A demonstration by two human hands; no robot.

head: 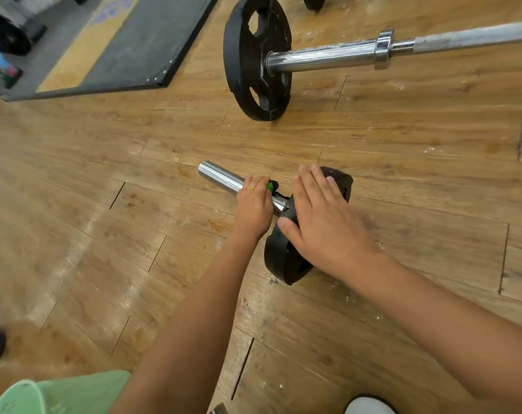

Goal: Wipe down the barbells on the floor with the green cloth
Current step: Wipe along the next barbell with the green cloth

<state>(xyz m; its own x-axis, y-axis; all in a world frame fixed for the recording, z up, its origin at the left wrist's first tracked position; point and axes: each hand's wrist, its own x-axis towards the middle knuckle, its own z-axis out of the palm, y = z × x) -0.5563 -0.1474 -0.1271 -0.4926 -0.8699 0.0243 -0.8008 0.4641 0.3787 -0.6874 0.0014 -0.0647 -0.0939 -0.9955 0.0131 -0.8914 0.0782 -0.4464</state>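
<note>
Left hand (253, 204) curls around the chrome sleeve (221, 176) of the near barbell, just outboard of its black plate (286, 261). A bit of bright green shows past the fingertips. It is probably the green cloth (271, 185) bunched under the palm, though too little shows to be sure. Right hand (322, 219) lies flat and spread on top of that plate, fingers straight, holding nothing and apparently steadying it. The bare end of the sleeve points away to the left over the wooden floor (104, 234).

To wipe well, the grip should keep the cloth wrapped round the sleeve and slide toward the free end. A twist of the wrist would let the underside get cleaned too. The flat hand should press down so the plate does not roll. The patch right against the plate needs a pass as well.

A second barbell (328, 56) with its own plate (253, 58) lies well apart, farther up the floor, with no hand on it.
</note>
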